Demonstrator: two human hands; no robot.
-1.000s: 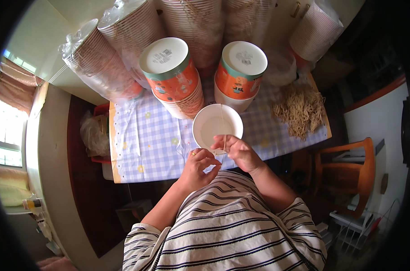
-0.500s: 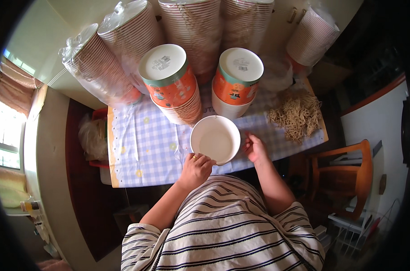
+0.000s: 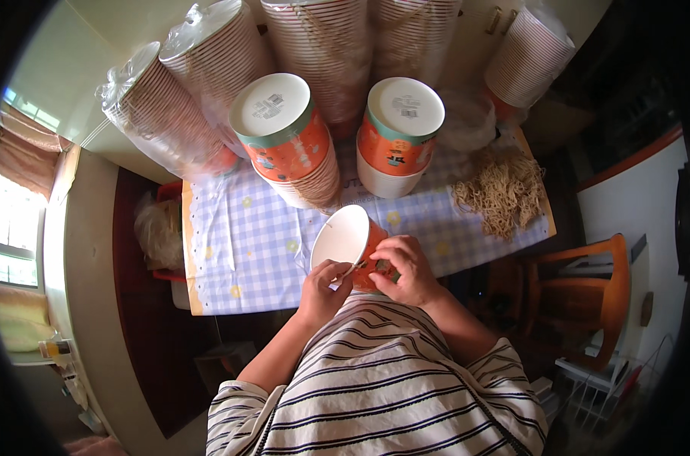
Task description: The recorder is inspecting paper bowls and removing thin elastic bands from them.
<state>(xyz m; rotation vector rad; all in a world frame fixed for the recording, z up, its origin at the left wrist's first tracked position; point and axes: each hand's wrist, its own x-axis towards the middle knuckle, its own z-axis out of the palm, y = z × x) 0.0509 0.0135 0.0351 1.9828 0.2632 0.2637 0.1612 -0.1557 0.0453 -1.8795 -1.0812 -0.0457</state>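
Observation:
A white-lined paper bucket [image 3: 339, 242] with an orange printed outside is tilted at the table's near edge, its mouth turned to the left. My left hand [image 3: 324, 290] pinches its near rim. Against the orange wall, my right hand [image 3: 405, 272] has its fingers curled close to the rim; whatever lies between the fingertips is too small to make out. Behind stand two upside-down stacks of like buckets, a left stack [image 3: 288, 148] with tan strings draped on its side and a right stack [image 3: 400, 144].
Tall plastic-wrapped bucket stacks [image 3: 318, 61] line the back. A heap of tan strings [image 3: 500, 194] lies at the table's right. The blue checked tablecloth [image 3: 242, 251] covers the table. To the right stands a wooden chair [image 3: 612, 296]; a red crate [image 3: 170, 194] is on the left.
The bucket has turned from mouth-up to mouth-left, showing its orange side. My right hand has moved left from beside it onto its wall. The left hand remains at the rim.

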